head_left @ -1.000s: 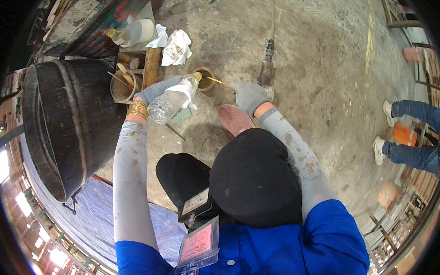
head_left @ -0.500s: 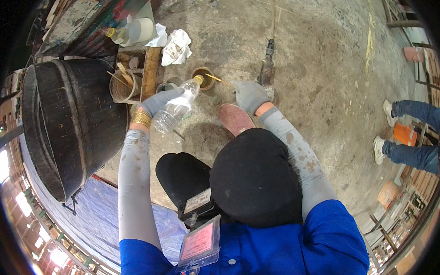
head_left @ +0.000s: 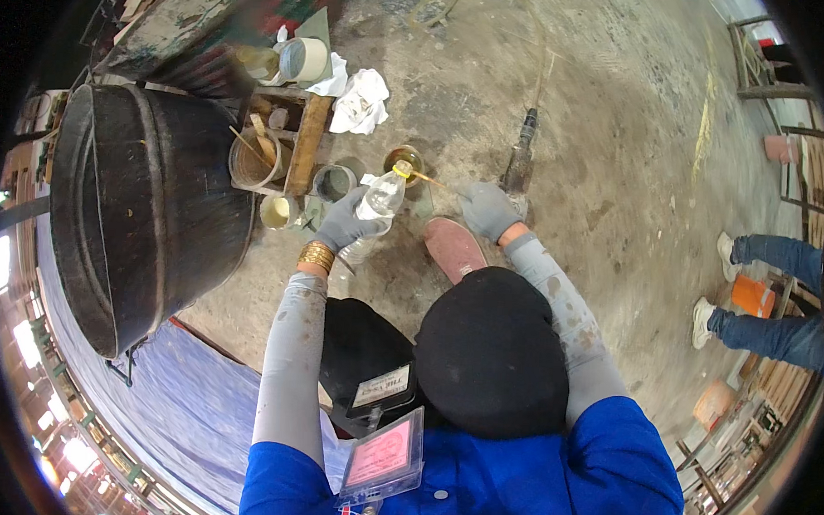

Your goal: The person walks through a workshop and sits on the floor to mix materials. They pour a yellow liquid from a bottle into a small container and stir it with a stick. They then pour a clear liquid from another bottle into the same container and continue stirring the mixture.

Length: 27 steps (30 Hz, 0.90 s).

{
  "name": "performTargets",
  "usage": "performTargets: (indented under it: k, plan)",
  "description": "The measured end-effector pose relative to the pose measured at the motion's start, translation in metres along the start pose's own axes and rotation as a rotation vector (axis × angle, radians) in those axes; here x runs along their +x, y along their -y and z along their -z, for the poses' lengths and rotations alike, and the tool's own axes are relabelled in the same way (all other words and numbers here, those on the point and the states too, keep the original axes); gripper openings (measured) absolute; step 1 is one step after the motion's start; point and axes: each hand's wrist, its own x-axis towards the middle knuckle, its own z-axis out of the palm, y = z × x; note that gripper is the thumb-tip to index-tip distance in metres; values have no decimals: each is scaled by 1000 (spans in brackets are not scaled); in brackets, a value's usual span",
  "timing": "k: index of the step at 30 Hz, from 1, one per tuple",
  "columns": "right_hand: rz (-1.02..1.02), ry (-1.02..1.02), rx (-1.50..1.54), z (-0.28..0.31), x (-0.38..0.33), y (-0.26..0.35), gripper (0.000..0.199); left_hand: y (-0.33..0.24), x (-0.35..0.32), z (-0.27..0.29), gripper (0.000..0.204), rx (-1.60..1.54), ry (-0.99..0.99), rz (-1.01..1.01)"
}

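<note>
My gloved left hand [head_left: 346,222] is wrapped round the middle of a clear plastic bottle [head_left: 386,198]. Its yellow cap [head_left: 402,168] is beside the rim of a small round cup [head_left: 406,154] on the floor. A thin wooden stick [head_left: 427,178] leans out of this cup toward my gloved right hand [head_left: 491,211]. The fingers of that hand are closed at the stick's outer end, their tips hard to make out. Left of the bottle stand a grey cup [head_left: 334,183] and a cup with pale contents [head_left: 277,212].
A big black drum [head_left: 159,212] lies at the left. Beside it, a wooden crate [head_left: 307,145] has a tub with sticks [head_left: 255,161]. White crumpled cloth [head_left: 361,101] lies farther off. A dark hand tool with a hose [head_left: 522,152] lies beyond my right hand. Another person's legs [head_left: 774,288] show at right.
The whole view has shifted, so things sit lower and more to the right. My left hand has slid round the bottle's middle, and the bottle points more straight ahead. The pale cup now shows.
</note>
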Motion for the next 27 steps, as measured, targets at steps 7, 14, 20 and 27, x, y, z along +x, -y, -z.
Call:
performTargets:
  k: [7,14,20,27]
  plan:
    - [4,142,-221,-4,18,17,29,-13,-21,12,69,-403,-215,-182]
    - [0,78,-320,-23,25,-5,20,-96,4,69,66,-364,-894,-598]
    - [-52,125,-352,-28,27,-6,26,-98,51,117,68,1,-1238,-385]
    - [-28,122,-328,-22,25,-9,34,-93,86,134,61,296,-1499,-249]
